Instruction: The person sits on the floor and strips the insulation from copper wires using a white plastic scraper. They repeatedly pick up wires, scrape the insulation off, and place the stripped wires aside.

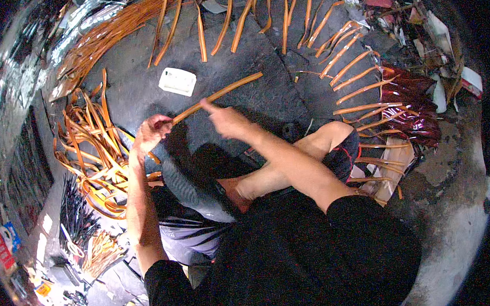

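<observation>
A long, flat orange-brown strip (pixel 233 86) runs slantwise in front of me, its far end up to the right. The fingers of my left hand (pixel 155 133) are closed round its near end. Farther along, my right hand (pixel 229 122) meets the strip with thumb and forefinger, the other fingers curled in. Whether the right fingertips pinch it fully or only press on it is hard to see. A small white rectangular block or box (pixel 177 81) lies on the dark mat (pixel 222 56) just beyond the strip.
At the left lies a tangled heap of similar strips (pixel 96 156), below a bundle of thin brown strands (pixel 111 35). Separate strips (pixel 355 70) fan out along the far and right sides. Dark red shiny sheeting (pixel 407 106) and scraps (pixel 434 29) lie at the right.
</observation>
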### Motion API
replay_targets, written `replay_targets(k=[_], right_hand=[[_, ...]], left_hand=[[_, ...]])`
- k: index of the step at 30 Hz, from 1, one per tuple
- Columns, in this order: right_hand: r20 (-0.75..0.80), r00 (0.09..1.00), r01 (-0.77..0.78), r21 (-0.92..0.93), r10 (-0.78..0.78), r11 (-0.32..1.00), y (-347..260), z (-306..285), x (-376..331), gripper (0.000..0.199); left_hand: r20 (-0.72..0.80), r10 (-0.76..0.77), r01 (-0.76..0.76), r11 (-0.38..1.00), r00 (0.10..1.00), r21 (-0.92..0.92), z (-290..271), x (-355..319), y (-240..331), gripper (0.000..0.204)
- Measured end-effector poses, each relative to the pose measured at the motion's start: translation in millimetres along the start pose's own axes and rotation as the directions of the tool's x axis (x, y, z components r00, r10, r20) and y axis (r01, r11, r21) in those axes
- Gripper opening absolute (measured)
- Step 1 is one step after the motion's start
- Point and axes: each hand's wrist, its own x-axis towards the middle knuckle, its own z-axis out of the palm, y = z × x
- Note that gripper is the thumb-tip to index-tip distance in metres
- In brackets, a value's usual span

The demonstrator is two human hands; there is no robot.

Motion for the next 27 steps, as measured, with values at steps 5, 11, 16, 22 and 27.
replay_targets(k=[5, 11, 16, 22, 27], right_hand=[[-0.351, 0.810, 0.486, -0.045, -0.470, 0.873, -26, 46, 32, 0.042], [-0.444, 0.640, 0.378, -0.528, -0.626, 0.761, -36, -64, 33, 0.029], [-0.202, 0.548, 0.492, -0.707, -0.812, 0.508, -27, -74, 80, 0.028], [-0.640, 0.475, 0.523, -0.347, -0.604, 0.779, 2, -95, 29, 0.032], [-0.281, 0.956, 0.090, 0.546, 0.081, 0.833, 52, -69, -34, 0.064]], left_hand=[[0.032, -0.030, 0.028, 0.998, 0.999, 0.049, -8, -6, 0, 0.021], [0.020, 0.051, -0.054, 0.969, 0.999, 0.242, 17, 16, 22, 0.022], [-0.010, 0.124, -0.114, 0.936, 0.992, 0.332, 32, 39, 24, 0.022], [-0.011, 0.204, -0.183, 0.901, 0.979, 0.394, 28, 33, 15, 0.021], [0.020, 0.212, -0.209, 0.936, 0.977, 0.284, 25, 43, 5, 0.020]])
